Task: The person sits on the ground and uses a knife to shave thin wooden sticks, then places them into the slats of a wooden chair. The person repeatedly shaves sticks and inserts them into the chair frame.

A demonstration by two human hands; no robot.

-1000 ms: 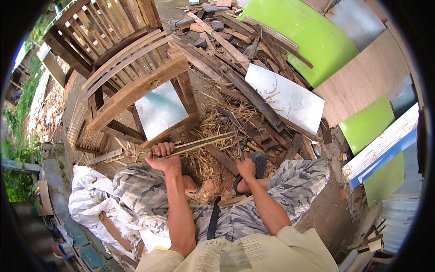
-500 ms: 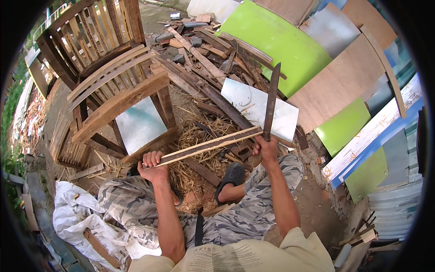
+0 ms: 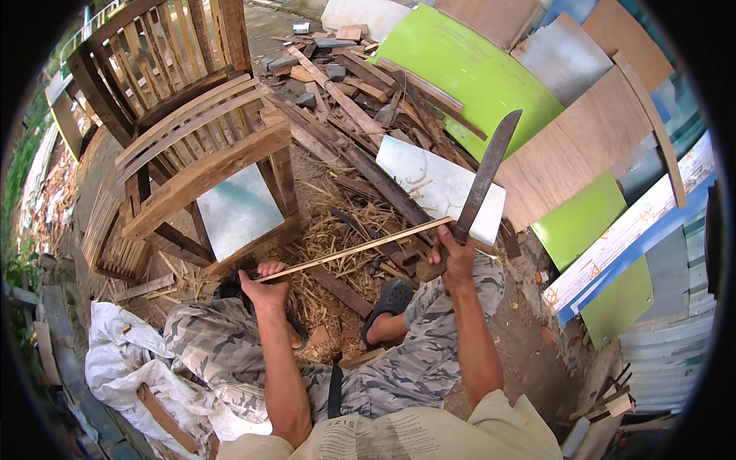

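Observation:
My left hand (image 3: 266, 287) is closed around the near-left end of a thin wooden strip (image 3: 360, 248), which slants up to the right across my lap with its pale narrow edge showing. In my right hand (image 3: 454, 259) I grip a machete (image 3: 491, 169) by its handle; the long dark blade points up and leans right. The strip's far end lies right by my right fingers, close to the base of the blade. Whether those fingers also pinch the strip I cannot tell.
A slatted wooden chair (image 3: 203, 180) stands at the left. Wood shavings (image 3: 337, 264) litter the ground between my feet. Scrap planks (image 3: 345, 96) are piled ahead. A white board (image 3: 429, 180) and green panels (image 3: 475, 69) lie to the right, a white sack (image 3: 126, 368) at lower left.
The strip has been turned, from its broad dark face to its narrow pale edge. The machete has tilted to the right, and its handle end now shows below my right hand.

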